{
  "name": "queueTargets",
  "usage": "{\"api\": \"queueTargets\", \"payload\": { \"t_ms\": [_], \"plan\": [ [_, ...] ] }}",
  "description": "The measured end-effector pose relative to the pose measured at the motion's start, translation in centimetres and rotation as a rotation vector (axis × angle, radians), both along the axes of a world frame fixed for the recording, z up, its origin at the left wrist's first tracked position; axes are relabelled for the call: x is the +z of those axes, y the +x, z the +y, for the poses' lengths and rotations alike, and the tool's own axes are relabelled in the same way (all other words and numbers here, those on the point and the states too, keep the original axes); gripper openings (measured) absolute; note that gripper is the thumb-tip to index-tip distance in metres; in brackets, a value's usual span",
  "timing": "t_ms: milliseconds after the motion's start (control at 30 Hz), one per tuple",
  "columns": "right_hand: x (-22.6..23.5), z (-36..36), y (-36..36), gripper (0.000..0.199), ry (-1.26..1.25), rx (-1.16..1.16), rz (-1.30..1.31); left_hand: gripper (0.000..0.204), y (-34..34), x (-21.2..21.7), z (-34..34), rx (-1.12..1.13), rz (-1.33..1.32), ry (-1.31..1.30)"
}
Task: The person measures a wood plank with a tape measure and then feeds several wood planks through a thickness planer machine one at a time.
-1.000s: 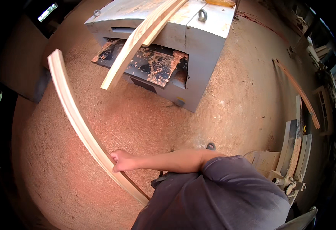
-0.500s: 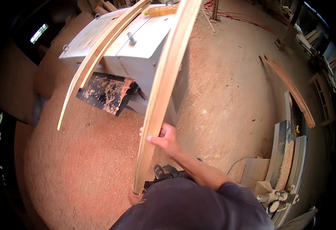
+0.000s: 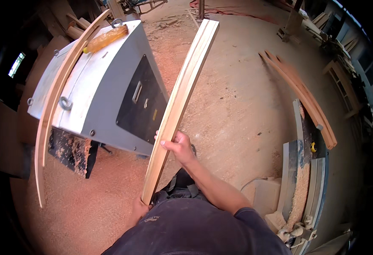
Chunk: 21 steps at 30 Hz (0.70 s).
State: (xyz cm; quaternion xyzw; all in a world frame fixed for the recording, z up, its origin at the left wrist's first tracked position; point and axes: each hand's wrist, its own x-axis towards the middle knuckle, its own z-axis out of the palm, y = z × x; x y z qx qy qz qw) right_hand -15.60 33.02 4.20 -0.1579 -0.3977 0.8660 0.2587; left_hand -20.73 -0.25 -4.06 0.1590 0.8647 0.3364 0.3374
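Note:
A long wooden board slants up and away from my waist, held in both hands. My right hand grips it around the middle, thumb on top and fingertips showing at the left edge. Down at the board's near end, my left hand is closed around it, its fingers partly hidden. The board's far end is free, past the right side of a grey and white machine. Two thin wooden strips lie over the machine's top and hang past its front.
An amber plastic bottle and metal lifting rings are on the machine; shavings cover its dark chute. More strips lie on the floor to the right, beside a long-bed woodworking machine. Wood shavings cover the floor.
My view has turned right, so the grey and white machine now stands farther left. The board, still in both hands, has come away from it, its far end now in view over the floor.

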Motion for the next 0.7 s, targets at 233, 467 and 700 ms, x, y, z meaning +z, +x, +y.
{"api": "queueTargets", "payload": {
  "t_ms": [233, 467, 700],
  "plan": [
    [-0.9, 23.4, -8.0, 0.051, -0.332, 0.122, 0.295, 0.062, -11.3, -5.4, 17.2, -0.312, -0.588, 0.158],
    [-0.2, 39.2, -19.9, 0.038, -0.148, -0.109, -0.011, 0.063, -19.2, 1.8, 32.3, 0.092, -1.174, 0.379],
    [-4.4, 52.7, -30.5, 0.041, -0.027, -0.247, -0.279, 0.054, -23.3, 0.9, 48.5, 0.081, -0.719, 0.112]
  ]
}}
